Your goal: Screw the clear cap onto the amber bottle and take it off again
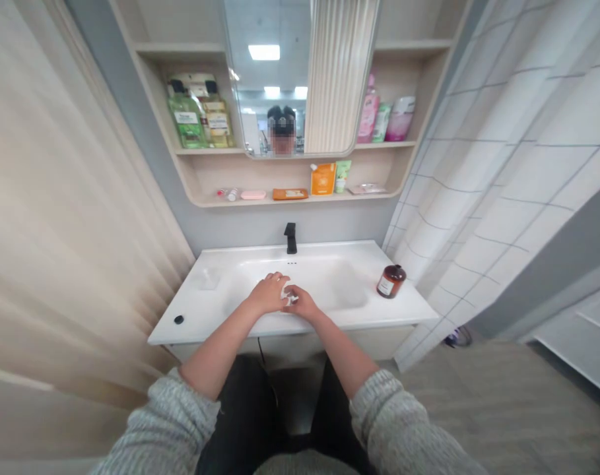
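from the head view, my left hand (pixel 268 292) and right hand (pixel 302 303) are pressed together over the front edge of the white rectangular sink (pixel 220 316), clasping something small and white (pixel 290 295) (too blurred to name); a brown round jar (pixel 390 281) stands near the right edge.

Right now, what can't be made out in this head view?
- White thing between left hand and right hand: too small, fingers cover it.
- Labels on shelf bottles: too small.
- Brown jar label: unreadable.
- Black faucet: whether water runs cannot be told.
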`<state>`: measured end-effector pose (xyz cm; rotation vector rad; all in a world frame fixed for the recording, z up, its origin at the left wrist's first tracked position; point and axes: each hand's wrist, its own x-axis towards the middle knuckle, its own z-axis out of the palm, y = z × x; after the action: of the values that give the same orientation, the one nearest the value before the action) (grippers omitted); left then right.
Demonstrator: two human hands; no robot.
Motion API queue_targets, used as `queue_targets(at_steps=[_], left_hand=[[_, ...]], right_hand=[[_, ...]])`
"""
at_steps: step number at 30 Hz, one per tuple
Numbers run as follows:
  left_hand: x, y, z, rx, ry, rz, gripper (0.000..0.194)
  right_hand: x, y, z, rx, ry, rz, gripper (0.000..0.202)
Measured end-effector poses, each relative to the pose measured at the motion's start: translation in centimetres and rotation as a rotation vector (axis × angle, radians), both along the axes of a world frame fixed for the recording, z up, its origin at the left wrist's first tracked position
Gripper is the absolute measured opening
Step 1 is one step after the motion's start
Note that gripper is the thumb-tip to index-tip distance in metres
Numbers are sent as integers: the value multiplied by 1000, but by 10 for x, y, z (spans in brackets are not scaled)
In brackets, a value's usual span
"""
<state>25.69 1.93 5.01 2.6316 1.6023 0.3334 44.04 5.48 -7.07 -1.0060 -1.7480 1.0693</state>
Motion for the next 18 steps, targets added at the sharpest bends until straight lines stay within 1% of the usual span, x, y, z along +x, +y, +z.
queue_targets(at_steps=[2,3,4,5,6,7,8,9,11,12,13,14,16,17,18], left_hand=[[2,-2,2,-54,8,148,53],[3,-3,3,-97,26,171,48],[3,-4,3,-131,45,146,42],[3,-5,3,-151,58,88,41],[4,-5,3,-151,60,23,45],[4,-6,3,-134,53,-15,52],[4,-6,3,-115,47,-11,56],[4,-6,3,-108,52,28,55],[5,-6,3,-139,95,123,45],[4,-6,3,-158,122,129,41],[3,-6,4,-168,144,100,39],[3,-5,4,-166,154,51,40],[1,-5,4,-140,134,-21,49],[1,-5,4,-131,117,-16,50],[0,-5,3,-131,104,18,46]], right_hand=[[0,0,1,5,0,4,67],[0,0,1,7,-4,1,68],[0,0,1,8,-8,-4,67],[0,1,1,8,-12,-8,66],[0,1,0,9,-14,-12,65],[0,1,0,11,-15,-13,63],[0,2,0,13,-13,-13,62],[0,2,-1,16,-9,-10,62],[1,2,-2,16,2,0,63],[1,2,-2,13,9,2,64],[1,2,-2,9,13,2,66],[0,2,-2,8,17,2,66],[0,2,-2,2,16,4,65],[-1,2,-1,1,14,5,65],[-1,2,-1,-1,10,6,65]])
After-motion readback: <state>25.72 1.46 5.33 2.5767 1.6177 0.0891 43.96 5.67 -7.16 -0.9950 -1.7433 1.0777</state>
